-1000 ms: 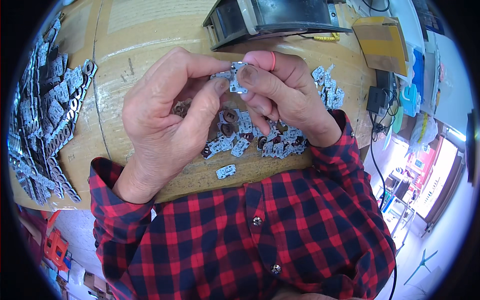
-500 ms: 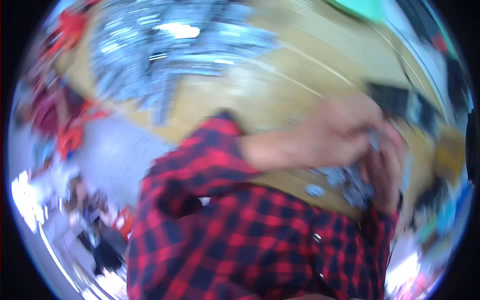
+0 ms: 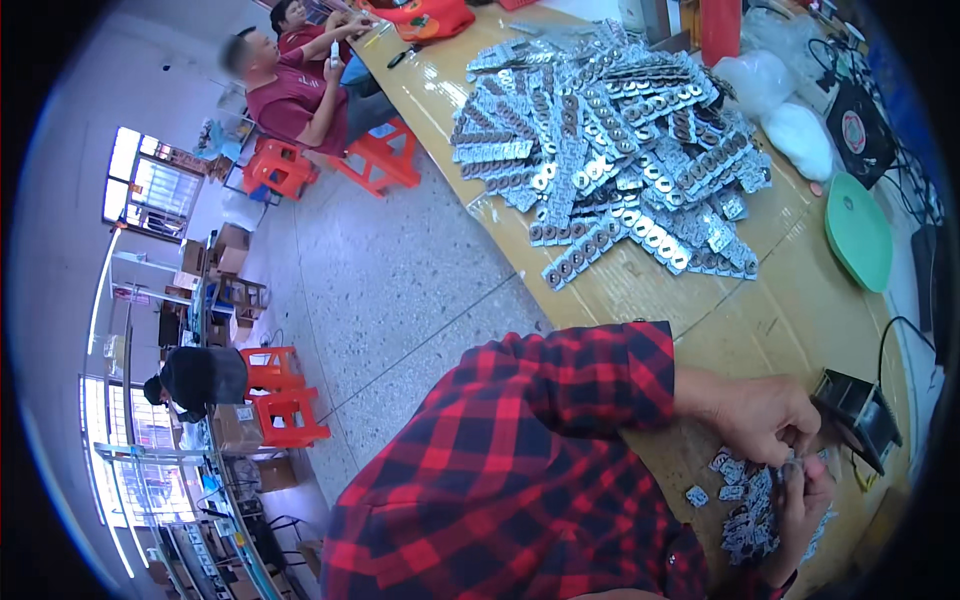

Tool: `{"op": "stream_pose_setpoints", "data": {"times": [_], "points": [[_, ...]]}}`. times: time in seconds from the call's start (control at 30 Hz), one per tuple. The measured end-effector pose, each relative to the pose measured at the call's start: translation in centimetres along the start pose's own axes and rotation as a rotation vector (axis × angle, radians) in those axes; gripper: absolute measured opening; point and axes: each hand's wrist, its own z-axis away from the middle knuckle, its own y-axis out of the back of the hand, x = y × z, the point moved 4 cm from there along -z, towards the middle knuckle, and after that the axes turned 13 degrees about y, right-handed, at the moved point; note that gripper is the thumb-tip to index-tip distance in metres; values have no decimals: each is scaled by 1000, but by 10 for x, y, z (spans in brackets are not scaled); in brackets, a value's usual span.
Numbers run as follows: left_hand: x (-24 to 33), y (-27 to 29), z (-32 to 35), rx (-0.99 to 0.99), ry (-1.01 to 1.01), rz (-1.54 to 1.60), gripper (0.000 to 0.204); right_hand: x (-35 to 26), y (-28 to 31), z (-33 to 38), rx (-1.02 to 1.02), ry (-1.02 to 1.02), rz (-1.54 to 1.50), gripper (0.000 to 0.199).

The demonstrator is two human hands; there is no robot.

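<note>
My left hand (image 3: 768,418) reaches across to the lower right, with its thumb and fingers pinched together. Facing it is my right hand (image 3: 806,500), fingers curled up and closed. The fingertips of both meet around something small that I cannot make out. Under and beside them lies a heap of small silvery metal pieces (image 3: 748,520). One loose piece (image 3: 697,496) lies a little left of that heap. Farther off on the table is a large pile of silvery strips (image 3: 610,150) with rows of round parts, some brown.
A black square device (image 3: 856,415) with a cable stands just beyond my hands. A green dish (image 3: 858,232) and white plastic bags (image 3: 797,140) line the table's right side. Two people sit by red stools (image 3: 372,160) at the far left; another person (image 3: 200,380) is at a bench.
The view has swung left, so the pile and my hands now appear farther right, and the picture is sharper. My hands stay close together above the small pieces.
</note>
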Motion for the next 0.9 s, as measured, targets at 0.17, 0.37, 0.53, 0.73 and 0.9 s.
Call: {"op": "stream_pose_setpoints", "data": {"times": [0.17,0.37,0.53,0.73,0.9], "points": [[-4,0,0,31,31,80,10,-10,-3,3,-84,17,284,21],[-2,-3,4,-201,128,11,11,-20,-3,-2,-142,-34,140,22],[-12,-5,2,-113,114,32,9,-17,-3,2,-28,10,148,21],[-5,-6,4,-206,385,429,9,-14,-12,0,40,89,56,22],[-11,-5,0,-86,365,529,10,-17,-9,-3,88,41,-29,25]]}}
